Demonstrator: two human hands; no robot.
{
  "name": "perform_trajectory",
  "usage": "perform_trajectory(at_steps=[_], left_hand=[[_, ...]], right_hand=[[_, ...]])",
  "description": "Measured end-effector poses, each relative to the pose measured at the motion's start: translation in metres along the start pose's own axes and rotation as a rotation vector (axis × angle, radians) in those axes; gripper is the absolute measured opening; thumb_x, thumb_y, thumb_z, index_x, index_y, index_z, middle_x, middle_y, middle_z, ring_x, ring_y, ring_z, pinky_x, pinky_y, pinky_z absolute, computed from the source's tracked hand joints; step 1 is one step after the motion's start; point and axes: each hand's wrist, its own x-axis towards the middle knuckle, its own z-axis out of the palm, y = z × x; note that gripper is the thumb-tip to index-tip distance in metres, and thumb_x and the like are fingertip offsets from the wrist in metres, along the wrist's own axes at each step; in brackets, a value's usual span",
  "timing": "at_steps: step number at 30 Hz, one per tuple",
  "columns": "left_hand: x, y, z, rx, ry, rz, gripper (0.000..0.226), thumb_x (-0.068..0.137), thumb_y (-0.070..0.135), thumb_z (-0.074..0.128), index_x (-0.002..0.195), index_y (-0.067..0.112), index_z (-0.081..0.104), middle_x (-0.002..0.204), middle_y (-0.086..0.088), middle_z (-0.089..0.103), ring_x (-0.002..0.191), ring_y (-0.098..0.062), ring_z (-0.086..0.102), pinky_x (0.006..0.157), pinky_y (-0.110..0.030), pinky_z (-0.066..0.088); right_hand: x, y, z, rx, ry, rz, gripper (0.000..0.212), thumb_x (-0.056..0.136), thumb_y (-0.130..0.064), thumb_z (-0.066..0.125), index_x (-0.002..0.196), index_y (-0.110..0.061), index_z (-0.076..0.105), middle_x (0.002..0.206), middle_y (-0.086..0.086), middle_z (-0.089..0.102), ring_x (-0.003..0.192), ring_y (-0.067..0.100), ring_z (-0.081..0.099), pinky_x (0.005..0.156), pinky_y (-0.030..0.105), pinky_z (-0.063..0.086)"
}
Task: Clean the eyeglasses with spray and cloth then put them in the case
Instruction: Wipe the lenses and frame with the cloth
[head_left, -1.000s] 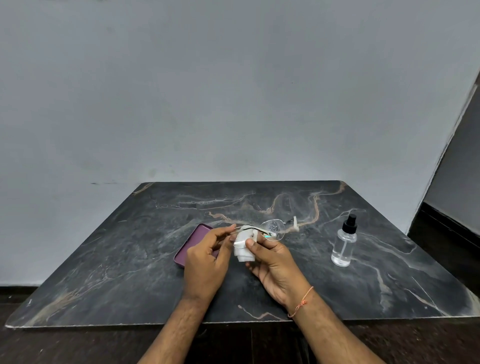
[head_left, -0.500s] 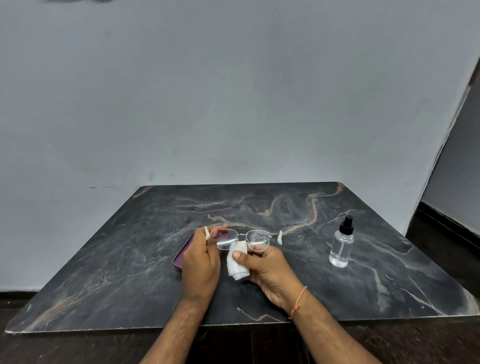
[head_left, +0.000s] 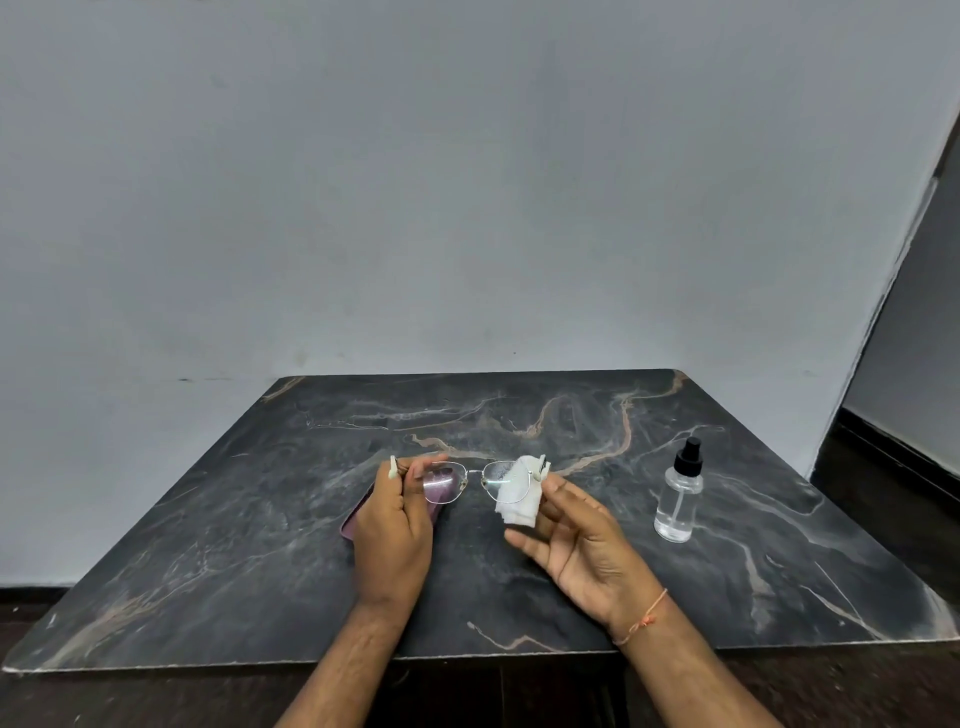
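Thin metal-framed eyeglasses (head_left: 470, 475) hang above the table with the temples folded out. My left hand (head_left: 397, 525) pinches them at the left hinge. A folded white cloth (head_left: 517, 496) covers part of the right lens, and my right hand (head_left: 576, 545) holds it against that lens with thumb and fingertips, the palm turned up. The maroon case (head_left: 353, 522) lies flat on the table below my left hand, which hides most of it. A clear spray bottle (head_left: 679, 501) with a black pump top stands upright to the right, apart from both hands.
The dark marble table (head_left: 234, 519) ends at a front edge close to my forearms. A plain grey wall rises behind it. A dark floor strip and a doorway edge lie at the far right.
The glasses have turned to face me squarely and spread wider. The cloth has shifted from the bridge area to the right lens, and my right hand has opened outward to the right.
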Motion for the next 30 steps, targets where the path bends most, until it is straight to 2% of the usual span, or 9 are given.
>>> perform_trajectory(at_steps=[2, 4, 7, 13, 17, 21, 24, 26, 30], left_hand=[[-0.001, 0.005, -0.001, 0.008, -0.025, 0.031, 0.024, 0.114, 0.022, 0.050, 0.112, 0.035, 0.071, 0.110, 0.021, 0.079, 0.091, -0.001, 0.074, 0.086, -0.024, 0.056], [-0.002, 0.011, -0.002, -0.007, -0.044, 0.063, 0.032, 0.113, 0.017, 0.051, 0.111, 0.044, 0.068, 0.111, 0.021, 0.078, 0.105, 0.003, 0.073, 0.093, -0.013, 0.052], [-0.003, 0.009, -0.002, -0.062, -0.070, 0.076, 0.030, 0.114, 0.017, 0.050, 0.115, 0.034, 0.074, 0.114, 0.017, 0.079, 0.112, -0.001, 0.074, 0.097, -0.020, 0.055], [-0.003, 0.007, 0.000, -0.172, -0.071, 0.064, 0.028, 0.112, 0.020, 0.047, 0.117, 0.023, 0.075, 0.116, 0.011, 0.081, 0.112, -0.007, 0.077, 0.099, -0.032, 0.060], [-0.003, 0.002, 0.002, -0.185, -0.068, 0.038, 0.027, 0.114, 0.015, 0.048, 0.116, 0.018, 0.075, 0.116, 0.011, 0.081, 0.112, -0.010, 0.077, 0.099, -0.038, 0.061], [-0.003, 0.008, 0.001, -0.188, -0.073, 0.058, 0.027, 0.112, 0.018, 0.049, 0.116, 0.022, 0.076, 0.114, 0.014, 0.081, 0.108, -0.004, 0.077, 0.096, -0.026, 0.060], [-0.004, 0.013, 0.000, -0.198, -0.094, 0.072, 0.028, 0.111, 0.022, 0.048, 0.116, 0.027, 0.075, 0.114, 0.018, 0.080, 0.109, 0.000, 0.076, 0.094, -0.012, 0.054], [-0.005, 0.013, 0.000, -0.227, -0.115, 0.066, 0.029, 0.111, 0.023, 0.047, 0.116, 0.033, 0.074, 0.115, 0.018, 0.080, 0.110, -0.002, 0.076, 0.095, -0.013, 0.055], [-0.004, 0.010, 0.002, -0.279, -0.109, 0.035, 0.028, 0.111, 0.024, 0.045, 0.115, 0.029, 0.073, 0.115, 0.016, 0.081, 0.107, -0.007, 0.079, 0.094, -0.020, 0.060]], right_hand=[[0.000, 0.000, 0.003, -0.059, -0.018, 0.001, 0.026, 0.088, -0.018, 0.077, 0.112, -0.009, 0.081, 0.124, 0.024, 0.075, 0.100, 0.030, 0.078, 0.075, 0.044, 0.067], [0.002, 0.001, 0.002, -0.101, -0.032, 0.001, 0.051, 0.077, -0.025, 0.094, 0.121, -0.006, 0.077, 0.132, 0.026, 0.071, 0.106, 0.032, 0.077, 0.075, 0.044, 0.066], [0.002, 0.001, 0.001, -0.124, -0.057, 0.013, 0.076, 0.060, -0.034, 0.104, 0.125, -0.006, 0.076, 0.133, 0.024, 0.071, 0.109, 0.032, 0.076, 0.075, 0.043, 0.066], [-0.001, 0.001, 0.003, -0.172, -0.169, 0.077, 0.074, 0.068, -0.041, 0.099, 0.126, -0.003, 0.075, 0.130, 0.027, 0.071, 0.109, 0.036, 0.075, 0.078, 0.044, 0.067], [0.000, 0.001, 0.005, -0.143, -0.115, 0.023, 0.066, 0.058, -0.037, 0.104, 0.109, -0.002, 0.081, 0.110, 0.023, 0.078, 0.092, 0.029, 0.079, 0.070, 0.038, 0.066], [-0.001, -0.001, 0.005, -0.113, -0.056, -0.020, 0.027, 0.077, -0.022, 0.087, 0.101, -0.011, 0.082, 0.101, 0.016, 0.078, 0.083, 0.022, 0.079, 0.064, 0.032, 0.065], [0.001, -0.002, 0.004, -0.104, -0.092, -0.007, 0.053, 0.063, -0.033, 0.103, 0.109, -0.015, 0.083, 0.118, 0.017, 0.077, 0.102, 0.028, 0.077, 0.069, 0.038, 0.066], [0.000, -0.001, 0.004, -0.126, -0.128, 0.030, 0.065, 0.065, -0.038, 0.101, 0.120, -0.013, 0.078, 0.130, 0.019, 0.073, 0.119, 0.035, 0.068, 0.073, 0.042, 0.066], [0.001, 0.001, 0.004, -0.177, -0.150, 0.051, 0.067, 0.067, -0.044, 0.099, 0.119, -0.008, 0.079, 0.127, 0.022, 0.073, 0.114, 0.037, 0.072, 0.073, 0.041, 0.066]])
